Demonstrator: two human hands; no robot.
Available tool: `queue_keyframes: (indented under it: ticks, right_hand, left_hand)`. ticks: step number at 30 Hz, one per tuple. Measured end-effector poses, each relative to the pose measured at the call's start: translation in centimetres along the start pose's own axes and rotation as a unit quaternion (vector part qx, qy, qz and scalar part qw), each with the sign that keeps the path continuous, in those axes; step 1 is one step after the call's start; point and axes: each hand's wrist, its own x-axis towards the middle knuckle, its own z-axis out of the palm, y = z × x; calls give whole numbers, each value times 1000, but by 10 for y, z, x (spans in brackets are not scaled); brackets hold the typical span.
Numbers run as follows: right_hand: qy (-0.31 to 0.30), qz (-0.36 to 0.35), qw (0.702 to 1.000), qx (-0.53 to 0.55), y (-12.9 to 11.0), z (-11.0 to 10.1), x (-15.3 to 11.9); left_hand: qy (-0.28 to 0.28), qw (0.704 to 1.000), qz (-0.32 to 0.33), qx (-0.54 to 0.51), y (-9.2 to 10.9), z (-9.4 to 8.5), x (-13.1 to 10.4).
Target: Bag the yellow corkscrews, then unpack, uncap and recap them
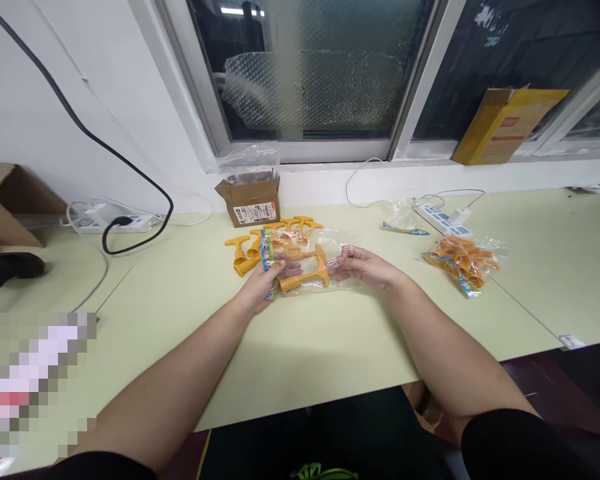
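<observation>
A clear plastic bag [310,288] with a colourful printed strip along its left end is stretched between my hands above the table. Inside it lie yellow-orange T-shaped plastic pieces [323,265]. My left hand [260,285] is closed on the printed end, thumb on top. At the opposite end, my right hand [367,265] pinches the clear film. Just behind the bag, several loose pieces of the same T shape [239,248] lie on the table, partly hidden by the bag.
A small cardboard box [253,200] stands behind the loose pieces. To the right lie a filled bag of orange pieces [463,260], another clear bag [403,217] and a power strip [440,220]. A black cable [87,130] hangs at left. A yellow carton [510,127] leans against the window.
</observation>
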Motion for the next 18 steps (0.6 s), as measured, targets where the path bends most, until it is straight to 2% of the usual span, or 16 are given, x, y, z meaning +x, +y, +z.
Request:
queue_keyframes:
  ticks: [5,9,11,14,16,18]
  right_hand:
    - [69,-20,995,64,-3,2,1]
    - [45,-5,995,85,-5,2,0]
    - [37,0,997,65,-4,2,0]
    - [62,-34,997,-26,-1,-1,2]
    - [69,-51,994,-72,2,-3,5]
    - [61,-55,994,-69,4,-4,6]
  left_hand:
    - [-3,999,8,32,1,1,0]
    - [-28,996,8,89,1,-2,-1]
    - [-37,994,17,100,0,-3,-1]
    - [-56,992,38,108,-4,-4,0]
    - [-54,989,63,122,-6,-4,0]
    - [-43,986,92,136,-6,-5,1]
